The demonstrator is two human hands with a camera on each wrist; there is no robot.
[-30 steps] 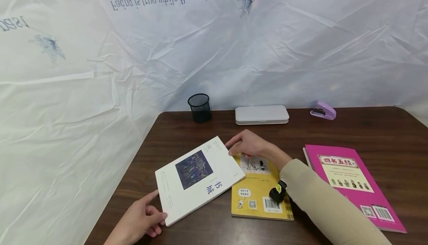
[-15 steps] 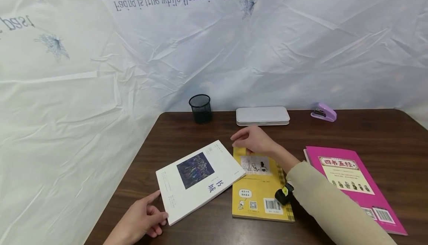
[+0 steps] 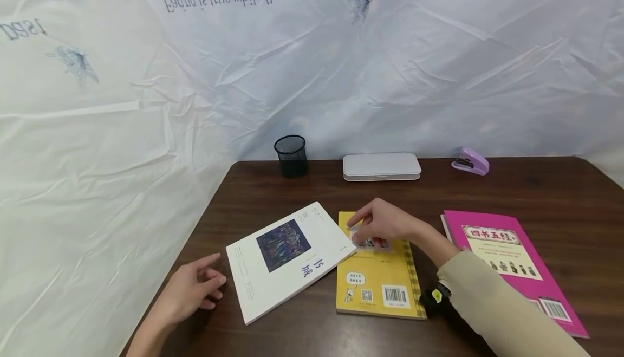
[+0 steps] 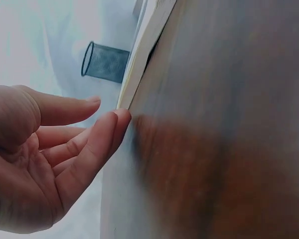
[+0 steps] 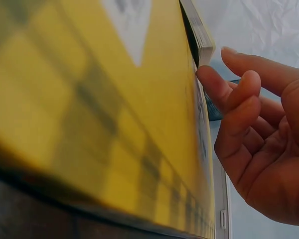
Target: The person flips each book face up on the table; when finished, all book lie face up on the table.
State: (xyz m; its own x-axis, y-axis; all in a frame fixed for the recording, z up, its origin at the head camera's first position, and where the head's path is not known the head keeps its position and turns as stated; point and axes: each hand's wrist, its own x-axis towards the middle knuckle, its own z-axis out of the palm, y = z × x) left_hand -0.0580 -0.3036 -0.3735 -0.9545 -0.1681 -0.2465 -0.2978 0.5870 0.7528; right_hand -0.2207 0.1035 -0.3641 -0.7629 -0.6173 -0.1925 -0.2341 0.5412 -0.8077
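A white book (image 3: 292, 262) with a dark picture on its cover lies slanted, its right corner over the edge of a yellow book (image 3: 375, 281). Off the white book's left edge is my left hand (image 3: 187, 289), fingers loosely bent and holding nothing; in the left wrist view its thumb and fingers stand apart. My right hand (image 3: 385, 220) hovers over the upper part of the yellow book, its fingertips close to the white book's right corner (image 5: 205, 52). Thumb and fingers there are apart too, with nothing between them; whether a fingertip touches the corner I cannot tell.
A pink book (image 3: 512, 265) lies at the right of the brown table (image 3: 234, 194). Along the back edge stand a black mesh pen holder (image 3: 291, 156), a white flat case (image 3: 382, 167) and a purple stapler (image 3: 471, 162). White sheeting (image 3: 390, 64) hangs behind.
My left hand has let go of the white book's lower left corner and drawn back left. The right hand has left that book's upper edge and come nearer over the yellow book.
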